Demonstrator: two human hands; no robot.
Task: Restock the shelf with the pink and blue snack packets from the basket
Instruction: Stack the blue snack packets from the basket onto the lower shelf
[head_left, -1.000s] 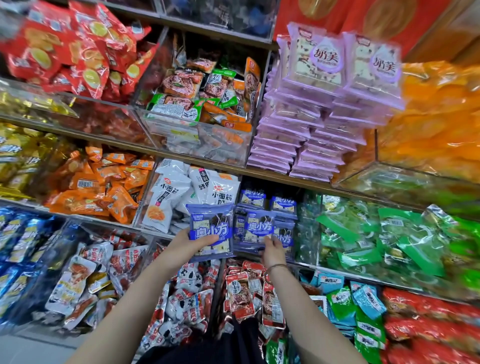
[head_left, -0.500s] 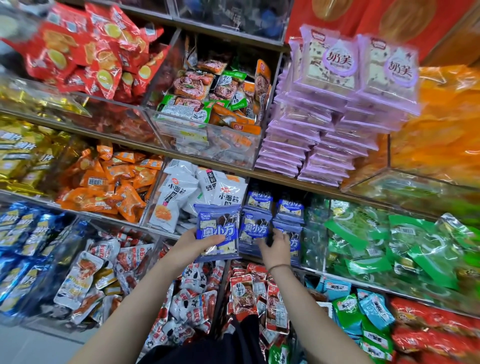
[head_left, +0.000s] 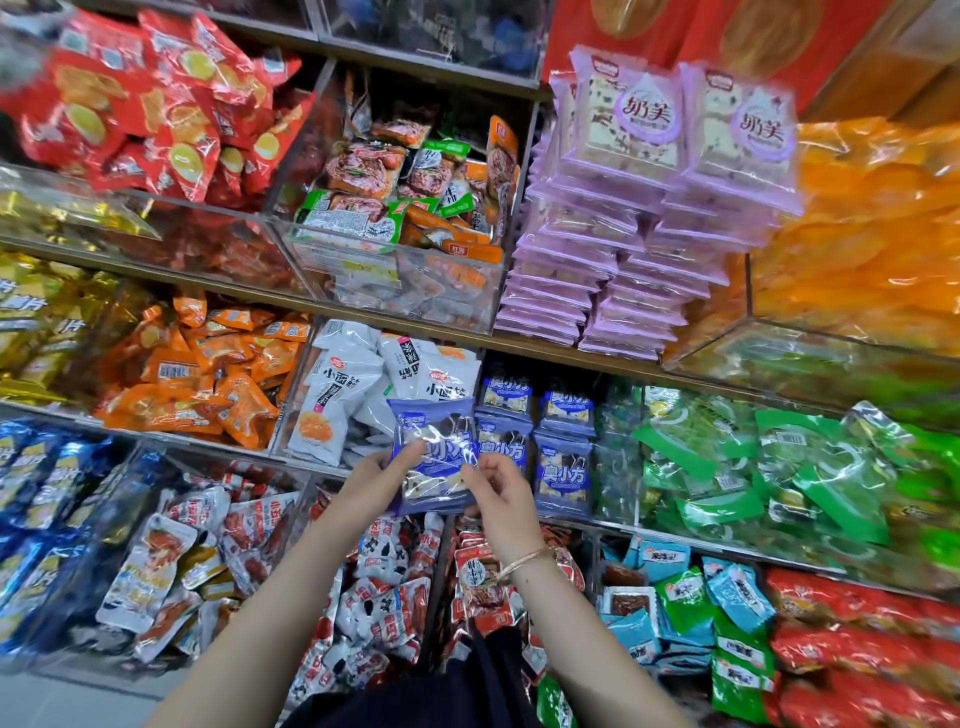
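1. Your left grip (head_left: 382, 480) holds the blue-and-clear plastic snack packet with white lettering (head_left: 434, 457) by its left edge, with the thumb laid across the front.
2. Your right grip (head_left: 501, 491) is narrow, with the fingers curled. Thumb and forefinger pinch the same packet at its right edge. A thin gold-coloured bracelet (head_left: 524, 561) sits on that wrist.
3. The packet is upright with its printed face toward you, held in the air between both grips, in front of the middle shelf level.
4. Just right of it stand the stacked blue packets of the same kind (head_left: 563, 467), in their own compartment. The held packet's right edge overlaps the nearest stack in this view.
5. That compartment lies between the white packets with an orange picture (head_left: 337, 400) on the left and the glossy green packets (head_left: 753, 467) on the right.
6. Above the brown shelf board (head_left: 519, 349), the pale pink square packets (head_left: 623, 249) are piled in two tall columns, and the top ones are tipped up to face you.
7. Left of the pink columns is a clear plastic bin (head_left: 395, 291) of mixed green and orange packets.
8. Orange foil packets (head_left: 208, 374) fill the compartment left of the white ones.
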